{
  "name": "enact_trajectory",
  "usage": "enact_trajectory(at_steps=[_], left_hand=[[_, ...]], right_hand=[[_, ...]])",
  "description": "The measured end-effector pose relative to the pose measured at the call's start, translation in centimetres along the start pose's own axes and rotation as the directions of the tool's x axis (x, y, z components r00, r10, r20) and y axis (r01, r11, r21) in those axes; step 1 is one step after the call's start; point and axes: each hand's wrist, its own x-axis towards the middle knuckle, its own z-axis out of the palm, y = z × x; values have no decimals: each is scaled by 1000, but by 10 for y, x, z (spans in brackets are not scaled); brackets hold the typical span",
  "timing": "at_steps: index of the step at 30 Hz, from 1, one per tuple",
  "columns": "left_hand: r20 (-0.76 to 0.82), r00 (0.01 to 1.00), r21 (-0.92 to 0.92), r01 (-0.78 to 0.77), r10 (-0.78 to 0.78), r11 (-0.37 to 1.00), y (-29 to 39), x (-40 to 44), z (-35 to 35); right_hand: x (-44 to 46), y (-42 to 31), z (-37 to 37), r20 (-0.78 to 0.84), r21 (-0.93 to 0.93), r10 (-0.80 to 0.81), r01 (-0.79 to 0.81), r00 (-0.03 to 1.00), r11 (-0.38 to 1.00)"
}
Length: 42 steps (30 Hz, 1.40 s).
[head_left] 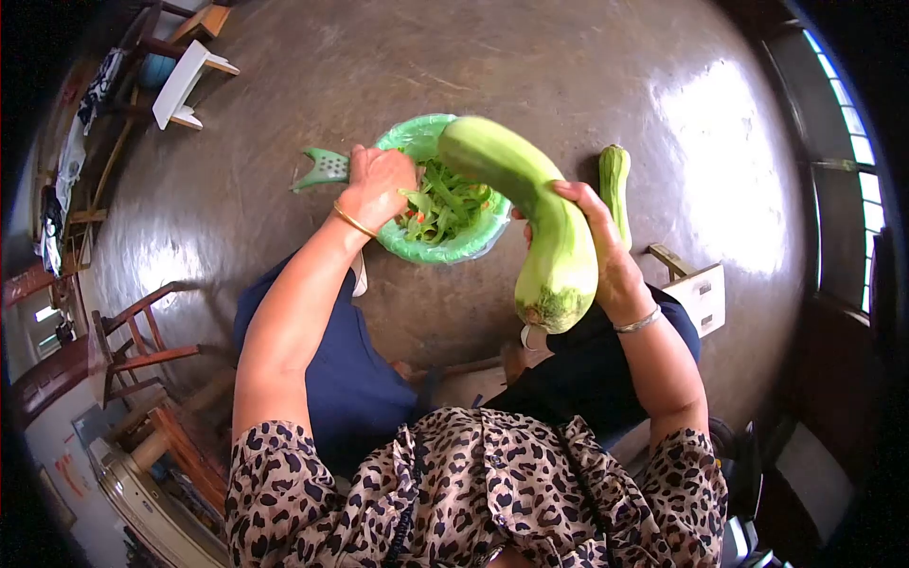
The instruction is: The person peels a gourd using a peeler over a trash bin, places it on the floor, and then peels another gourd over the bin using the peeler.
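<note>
My left hand (pixel 382 180) is closed around what looks like a green plastic peeler (pixel 327 168); its dotted, forked end sticks out to the left and the other end is hidden in the fist. In my right hand (pixel 606 237) lies a long, thick, pale green squash (pixel 559 241), gripped at its middle, its narrower end reaching up and left over the bin. Below both hands stands the green bin (pixel 436 254), lined with a clear plastic bag. Green strips and leafy scraps (pixel 445 204) with a few orange bits lie inside it.
A second squash (pixel 614 180) rests on the brown floor to the right. Near my right knee is a small white stool (pixel 699 298). Another white stool (pixel 185 87) stands at upper left, and a wooden chair (pixel 142 346) at left.
</note>
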Motion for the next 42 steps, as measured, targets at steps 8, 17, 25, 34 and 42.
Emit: enact_trajectory(at_steps=[8, 17, 25, 34, 42], left_hand=[[-546, 824, 44, -155, 154, 987, -13, 9, 38], [-286, 955, -26, 80, -84, 996, -29, 9, 8], [-510, 859, -518, -268, -41, 813, -18, -8, -61], [-705, 645, -335, -668, 293, 664, 46, -9, -62], [-748, 599, -224, -632, 285, 742, 42, 3, -42]], right_hand=[[-2, -6, 2, 304, 235, -78, 5, 950, 972], [14, 1, -9, 308, 177, -9, -49, 951, 983], [7, -2, 3, 84, 90, -39, 32, 996, 995], [23, 21, -19, 360, 225, -94, 12, 928, 974], [5, 14, 5, 131, 2, -94, 95, 987, 996]])
